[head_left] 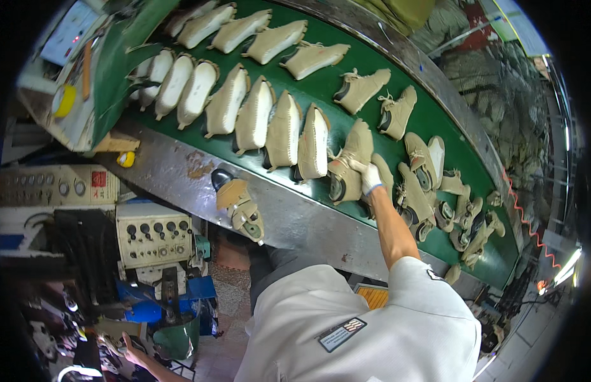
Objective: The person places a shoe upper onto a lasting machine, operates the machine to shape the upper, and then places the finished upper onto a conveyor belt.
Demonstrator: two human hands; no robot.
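With that green belt (319, 88) packed, the right hand (368, 177), curled on a laced shoe (354, 143), could topple the neighbouring upper (316, 141); left hand (135, 354), can't tell.

The gloved right hand (371, 179) touches a tan shoe (357, 141) — by the green belt's (319, 93) near edge.

Shirt patch (342, 334) — tiny print, illegible | red sign (99, 184) on cream control panel (37, 183) — illegible

The person's right arm (393, 230) stretches ahead of the torso (346, 305), the right hand (370, 178) (white-gloved) foremost; the left hand (131, 350) is left of the torso.
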